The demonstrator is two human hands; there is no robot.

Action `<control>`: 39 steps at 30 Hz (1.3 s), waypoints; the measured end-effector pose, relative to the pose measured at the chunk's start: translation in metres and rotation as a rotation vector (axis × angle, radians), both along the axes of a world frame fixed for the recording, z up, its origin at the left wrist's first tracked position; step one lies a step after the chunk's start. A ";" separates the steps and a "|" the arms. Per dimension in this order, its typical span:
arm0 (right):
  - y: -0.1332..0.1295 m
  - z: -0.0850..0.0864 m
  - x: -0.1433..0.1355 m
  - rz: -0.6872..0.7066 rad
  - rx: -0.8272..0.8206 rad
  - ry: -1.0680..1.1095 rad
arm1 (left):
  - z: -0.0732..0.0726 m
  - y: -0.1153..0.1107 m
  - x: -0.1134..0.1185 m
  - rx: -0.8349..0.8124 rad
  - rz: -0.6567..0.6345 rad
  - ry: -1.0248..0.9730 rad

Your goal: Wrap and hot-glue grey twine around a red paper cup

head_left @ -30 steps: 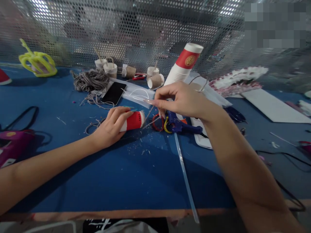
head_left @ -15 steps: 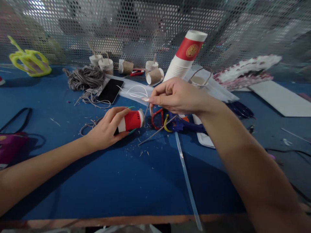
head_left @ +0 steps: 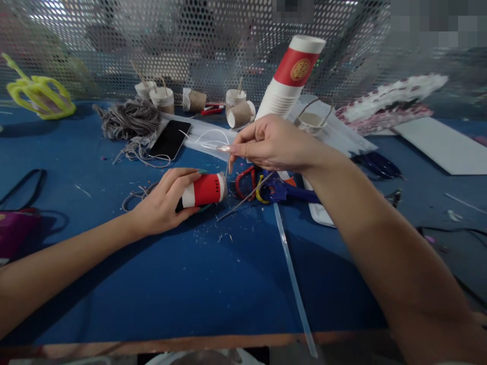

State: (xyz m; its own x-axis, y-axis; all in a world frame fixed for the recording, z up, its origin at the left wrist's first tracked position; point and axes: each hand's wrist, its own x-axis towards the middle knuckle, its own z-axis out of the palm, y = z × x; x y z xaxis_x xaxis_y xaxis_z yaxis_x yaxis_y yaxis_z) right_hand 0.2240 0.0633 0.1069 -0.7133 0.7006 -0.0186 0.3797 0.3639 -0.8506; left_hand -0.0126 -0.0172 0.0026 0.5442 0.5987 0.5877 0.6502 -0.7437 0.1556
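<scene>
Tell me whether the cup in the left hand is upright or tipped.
Tipped: the red-and-white cup is on its side in the left hand, one end facing right, below the right hand.

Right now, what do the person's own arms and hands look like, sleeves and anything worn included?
No sleeve, glove, ring or watch shows. The right hand has a long, glossy, pale nail; the teal on the left hand may be nail colour, but it is too small to tell.
</scene>
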 end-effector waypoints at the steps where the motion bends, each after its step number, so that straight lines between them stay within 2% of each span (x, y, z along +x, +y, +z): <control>1: 0.001 -0.001 0.000 -0.001 0.006 0.002 | 0.000 0.000 0.000 0.002 -0.004 0.003; 10: 0.002 -0.002 -0.001 0.028 0.004 -0.008 | -0.002 0.001 -0.002 0.021 -0.027 0.018; 19: 0.006 -0.009 -0.002 0.037 -0.092 0.067 | -0.003 0.002 -0.002 0.046 -0.050 0.009; 39: 0.015 -0.024 -0.005 0.027 -0.211 0.035 | -0.001 0.001 -0.001 0.108 -0.091 0.027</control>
State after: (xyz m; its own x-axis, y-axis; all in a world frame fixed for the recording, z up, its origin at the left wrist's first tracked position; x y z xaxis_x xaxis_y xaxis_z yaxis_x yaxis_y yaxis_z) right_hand 0.2188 0.0779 0.0830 -0.7343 0.6647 -0.1380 0.3414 0.1859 -0.9214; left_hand -0.0140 -0.0157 0.0019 0.6099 0.4807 0.6300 0.5824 -0.8110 0.0549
